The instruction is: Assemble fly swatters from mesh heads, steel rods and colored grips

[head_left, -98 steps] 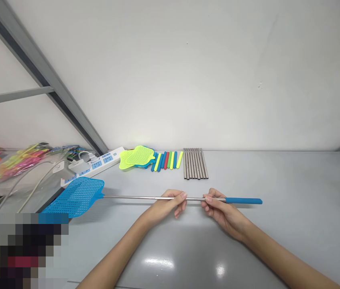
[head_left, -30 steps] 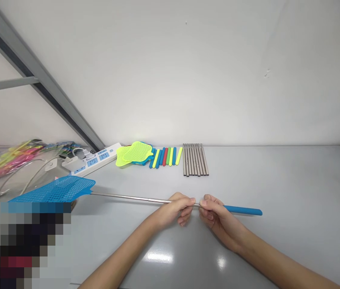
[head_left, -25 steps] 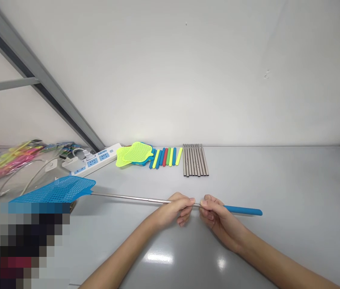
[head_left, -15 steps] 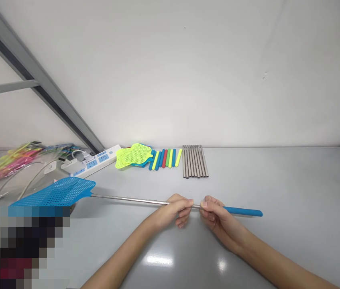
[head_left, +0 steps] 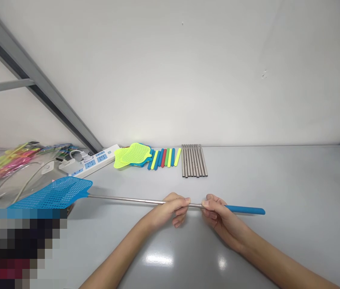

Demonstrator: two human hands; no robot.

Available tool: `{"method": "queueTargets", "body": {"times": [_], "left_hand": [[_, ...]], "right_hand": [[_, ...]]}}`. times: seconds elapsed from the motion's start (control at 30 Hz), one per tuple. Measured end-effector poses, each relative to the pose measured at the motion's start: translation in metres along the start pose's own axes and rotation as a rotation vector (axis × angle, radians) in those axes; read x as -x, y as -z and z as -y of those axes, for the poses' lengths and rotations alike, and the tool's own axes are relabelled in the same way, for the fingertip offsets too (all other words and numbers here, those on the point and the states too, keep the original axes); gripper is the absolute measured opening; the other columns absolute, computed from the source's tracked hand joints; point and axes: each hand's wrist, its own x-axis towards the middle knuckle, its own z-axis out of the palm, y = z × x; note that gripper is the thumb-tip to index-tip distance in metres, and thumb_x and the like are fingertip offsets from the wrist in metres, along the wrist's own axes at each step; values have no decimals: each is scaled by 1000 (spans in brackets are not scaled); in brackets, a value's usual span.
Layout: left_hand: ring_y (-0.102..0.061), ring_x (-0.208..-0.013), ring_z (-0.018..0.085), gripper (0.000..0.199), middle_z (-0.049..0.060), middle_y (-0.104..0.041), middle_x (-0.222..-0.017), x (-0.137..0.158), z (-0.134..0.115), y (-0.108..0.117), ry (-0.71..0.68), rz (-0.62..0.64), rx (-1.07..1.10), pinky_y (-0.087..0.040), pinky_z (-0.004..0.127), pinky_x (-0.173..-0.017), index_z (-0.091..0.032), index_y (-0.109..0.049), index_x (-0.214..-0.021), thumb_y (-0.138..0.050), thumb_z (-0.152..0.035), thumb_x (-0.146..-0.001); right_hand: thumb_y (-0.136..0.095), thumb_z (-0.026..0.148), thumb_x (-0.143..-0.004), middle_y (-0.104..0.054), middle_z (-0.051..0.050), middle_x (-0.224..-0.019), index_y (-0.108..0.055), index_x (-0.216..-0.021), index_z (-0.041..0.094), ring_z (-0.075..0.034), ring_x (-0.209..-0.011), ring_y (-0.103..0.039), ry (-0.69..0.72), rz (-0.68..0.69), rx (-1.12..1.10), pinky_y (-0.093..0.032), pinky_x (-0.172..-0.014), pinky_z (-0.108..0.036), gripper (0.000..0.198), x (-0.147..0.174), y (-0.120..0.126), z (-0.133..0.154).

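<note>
With narrow grips the left hand (head_left: 170, 210) and right hand (head_left: 222, 218) hold the metal rod (head_left: 115, 197) of the blue fly swatter (head_left: 63, 190) above the tabletop (head_left: 296, 184), the blue handle (head_left: 246, 210) reaching rightward, open room between rod and steel tubes (head_left: 194, 161) near the back edge (head_left: 263, 147), the hands slightly farther apart than half a second ago.

No text, label, brand, number or sign is legible. Any print on the power strip (head_left: 95, 162) or plastic bags (head_left: 15, 161), left of frame, is unreadable.
</note>
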Motion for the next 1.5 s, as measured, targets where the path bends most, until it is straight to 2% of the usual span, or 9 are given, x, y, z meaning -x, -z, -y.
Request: {"method": "queueTargets", "body": {"times": [0.17, 0.3, 0.43, 0.57, 0.7, 0.8, 1.23, 1.5], "left_hand": [[-34, -34, 8, 41, -5, -29, -31, -2, 1, 1, -18, -20, -3, -29, 23, -42, -18, -29, -41, -36, -29, -80], [-34, -35, 8, 42, -5, -29, -32, -1, 2, -1, -36, -32, -26, -31, 23, -44, -18, -28, -41, -35, -33, -80], [-36, -37, 8, 42, -5, -30, -34, 1, 1, -5, -20, -19, -54, -33, 23, -46, -18, -30, -42, -35, -34, -80], [-36, -38, 8, 41, -5, -32, -35, 2, -1, -10, -21, 4, -23, -33, 24, -46, -18, -31, -42, -35, -33, -80], [-34, -37, 8, 40, -5, -29, -34, -1, 1, -13, -7, 7, 14, -31, 23, -45, -18, -29, -42, -35, -31, -80], [-31, -34, 7, 40, -7, -25, -32, -3, 3, -12, 18, -9, 27, -27, 23, -42, -19, -25, -42, -38, -31, -78], [-28, -31, 6, 40, -8, -24, -32, 2, -3, -9, 69, -9, 64, -23, 23, -39, -19, -24, -44, -39, -32, -78], [-26, -30, 5, 40, -7, -24, -31, 4, -6, 6, 44, -26, 58, -21, 22, -38, -19, -23, -43, -38, -30, -79]], "right_hand": [[-57, 19, -73, -33, 4, -53, -34, -55, 16, -7, -52, -25, 30, 23, 50, -25, -51, -19, 29, -1, 0, 5], [-51, 30, -77, -42, 2, -57, -40, -63, 17, -7, -50, -27, -40, 122, 69, -23, -50, -21, 22, -1, -2, 6], [-38, 48, -79, -41, 1, -53, -41, -62, 17, -9, -48, -30, -118, 210, 156, -22, -49, -23, 36, -2, -2, 0], [-37, 50, -78, -34, 3, -48, -37, -55, 17, -8, -44, -25, -164, 260, 200, -16, -45, -23, 40, -2, -2, -6], [-40, 37, -80, -19, 6, -46, -24, -51, 18, -7, -43, -13, -114, 168, 132, -10, -43, -24, 38, 0, -4, -11], [-41, 32, -79, -13, 7, -48, -19, -51, 19, -7, -44, -8, -91, 81, 103, -8, -42, -24, 38, 1, -5, -12], [-45, 34, -77, -13, 6, -49, -19, -51, 19, -7, -44, -9, -113, 54, 129, -8, -42, -24, 40, 4, -4, -5], [-46, 33, -78, -12, 6, -48, -19, -50, 19, -7, -44, -8, -100, 2, 156, -8, -42, -24, 41, 5, 2, 6]]}}
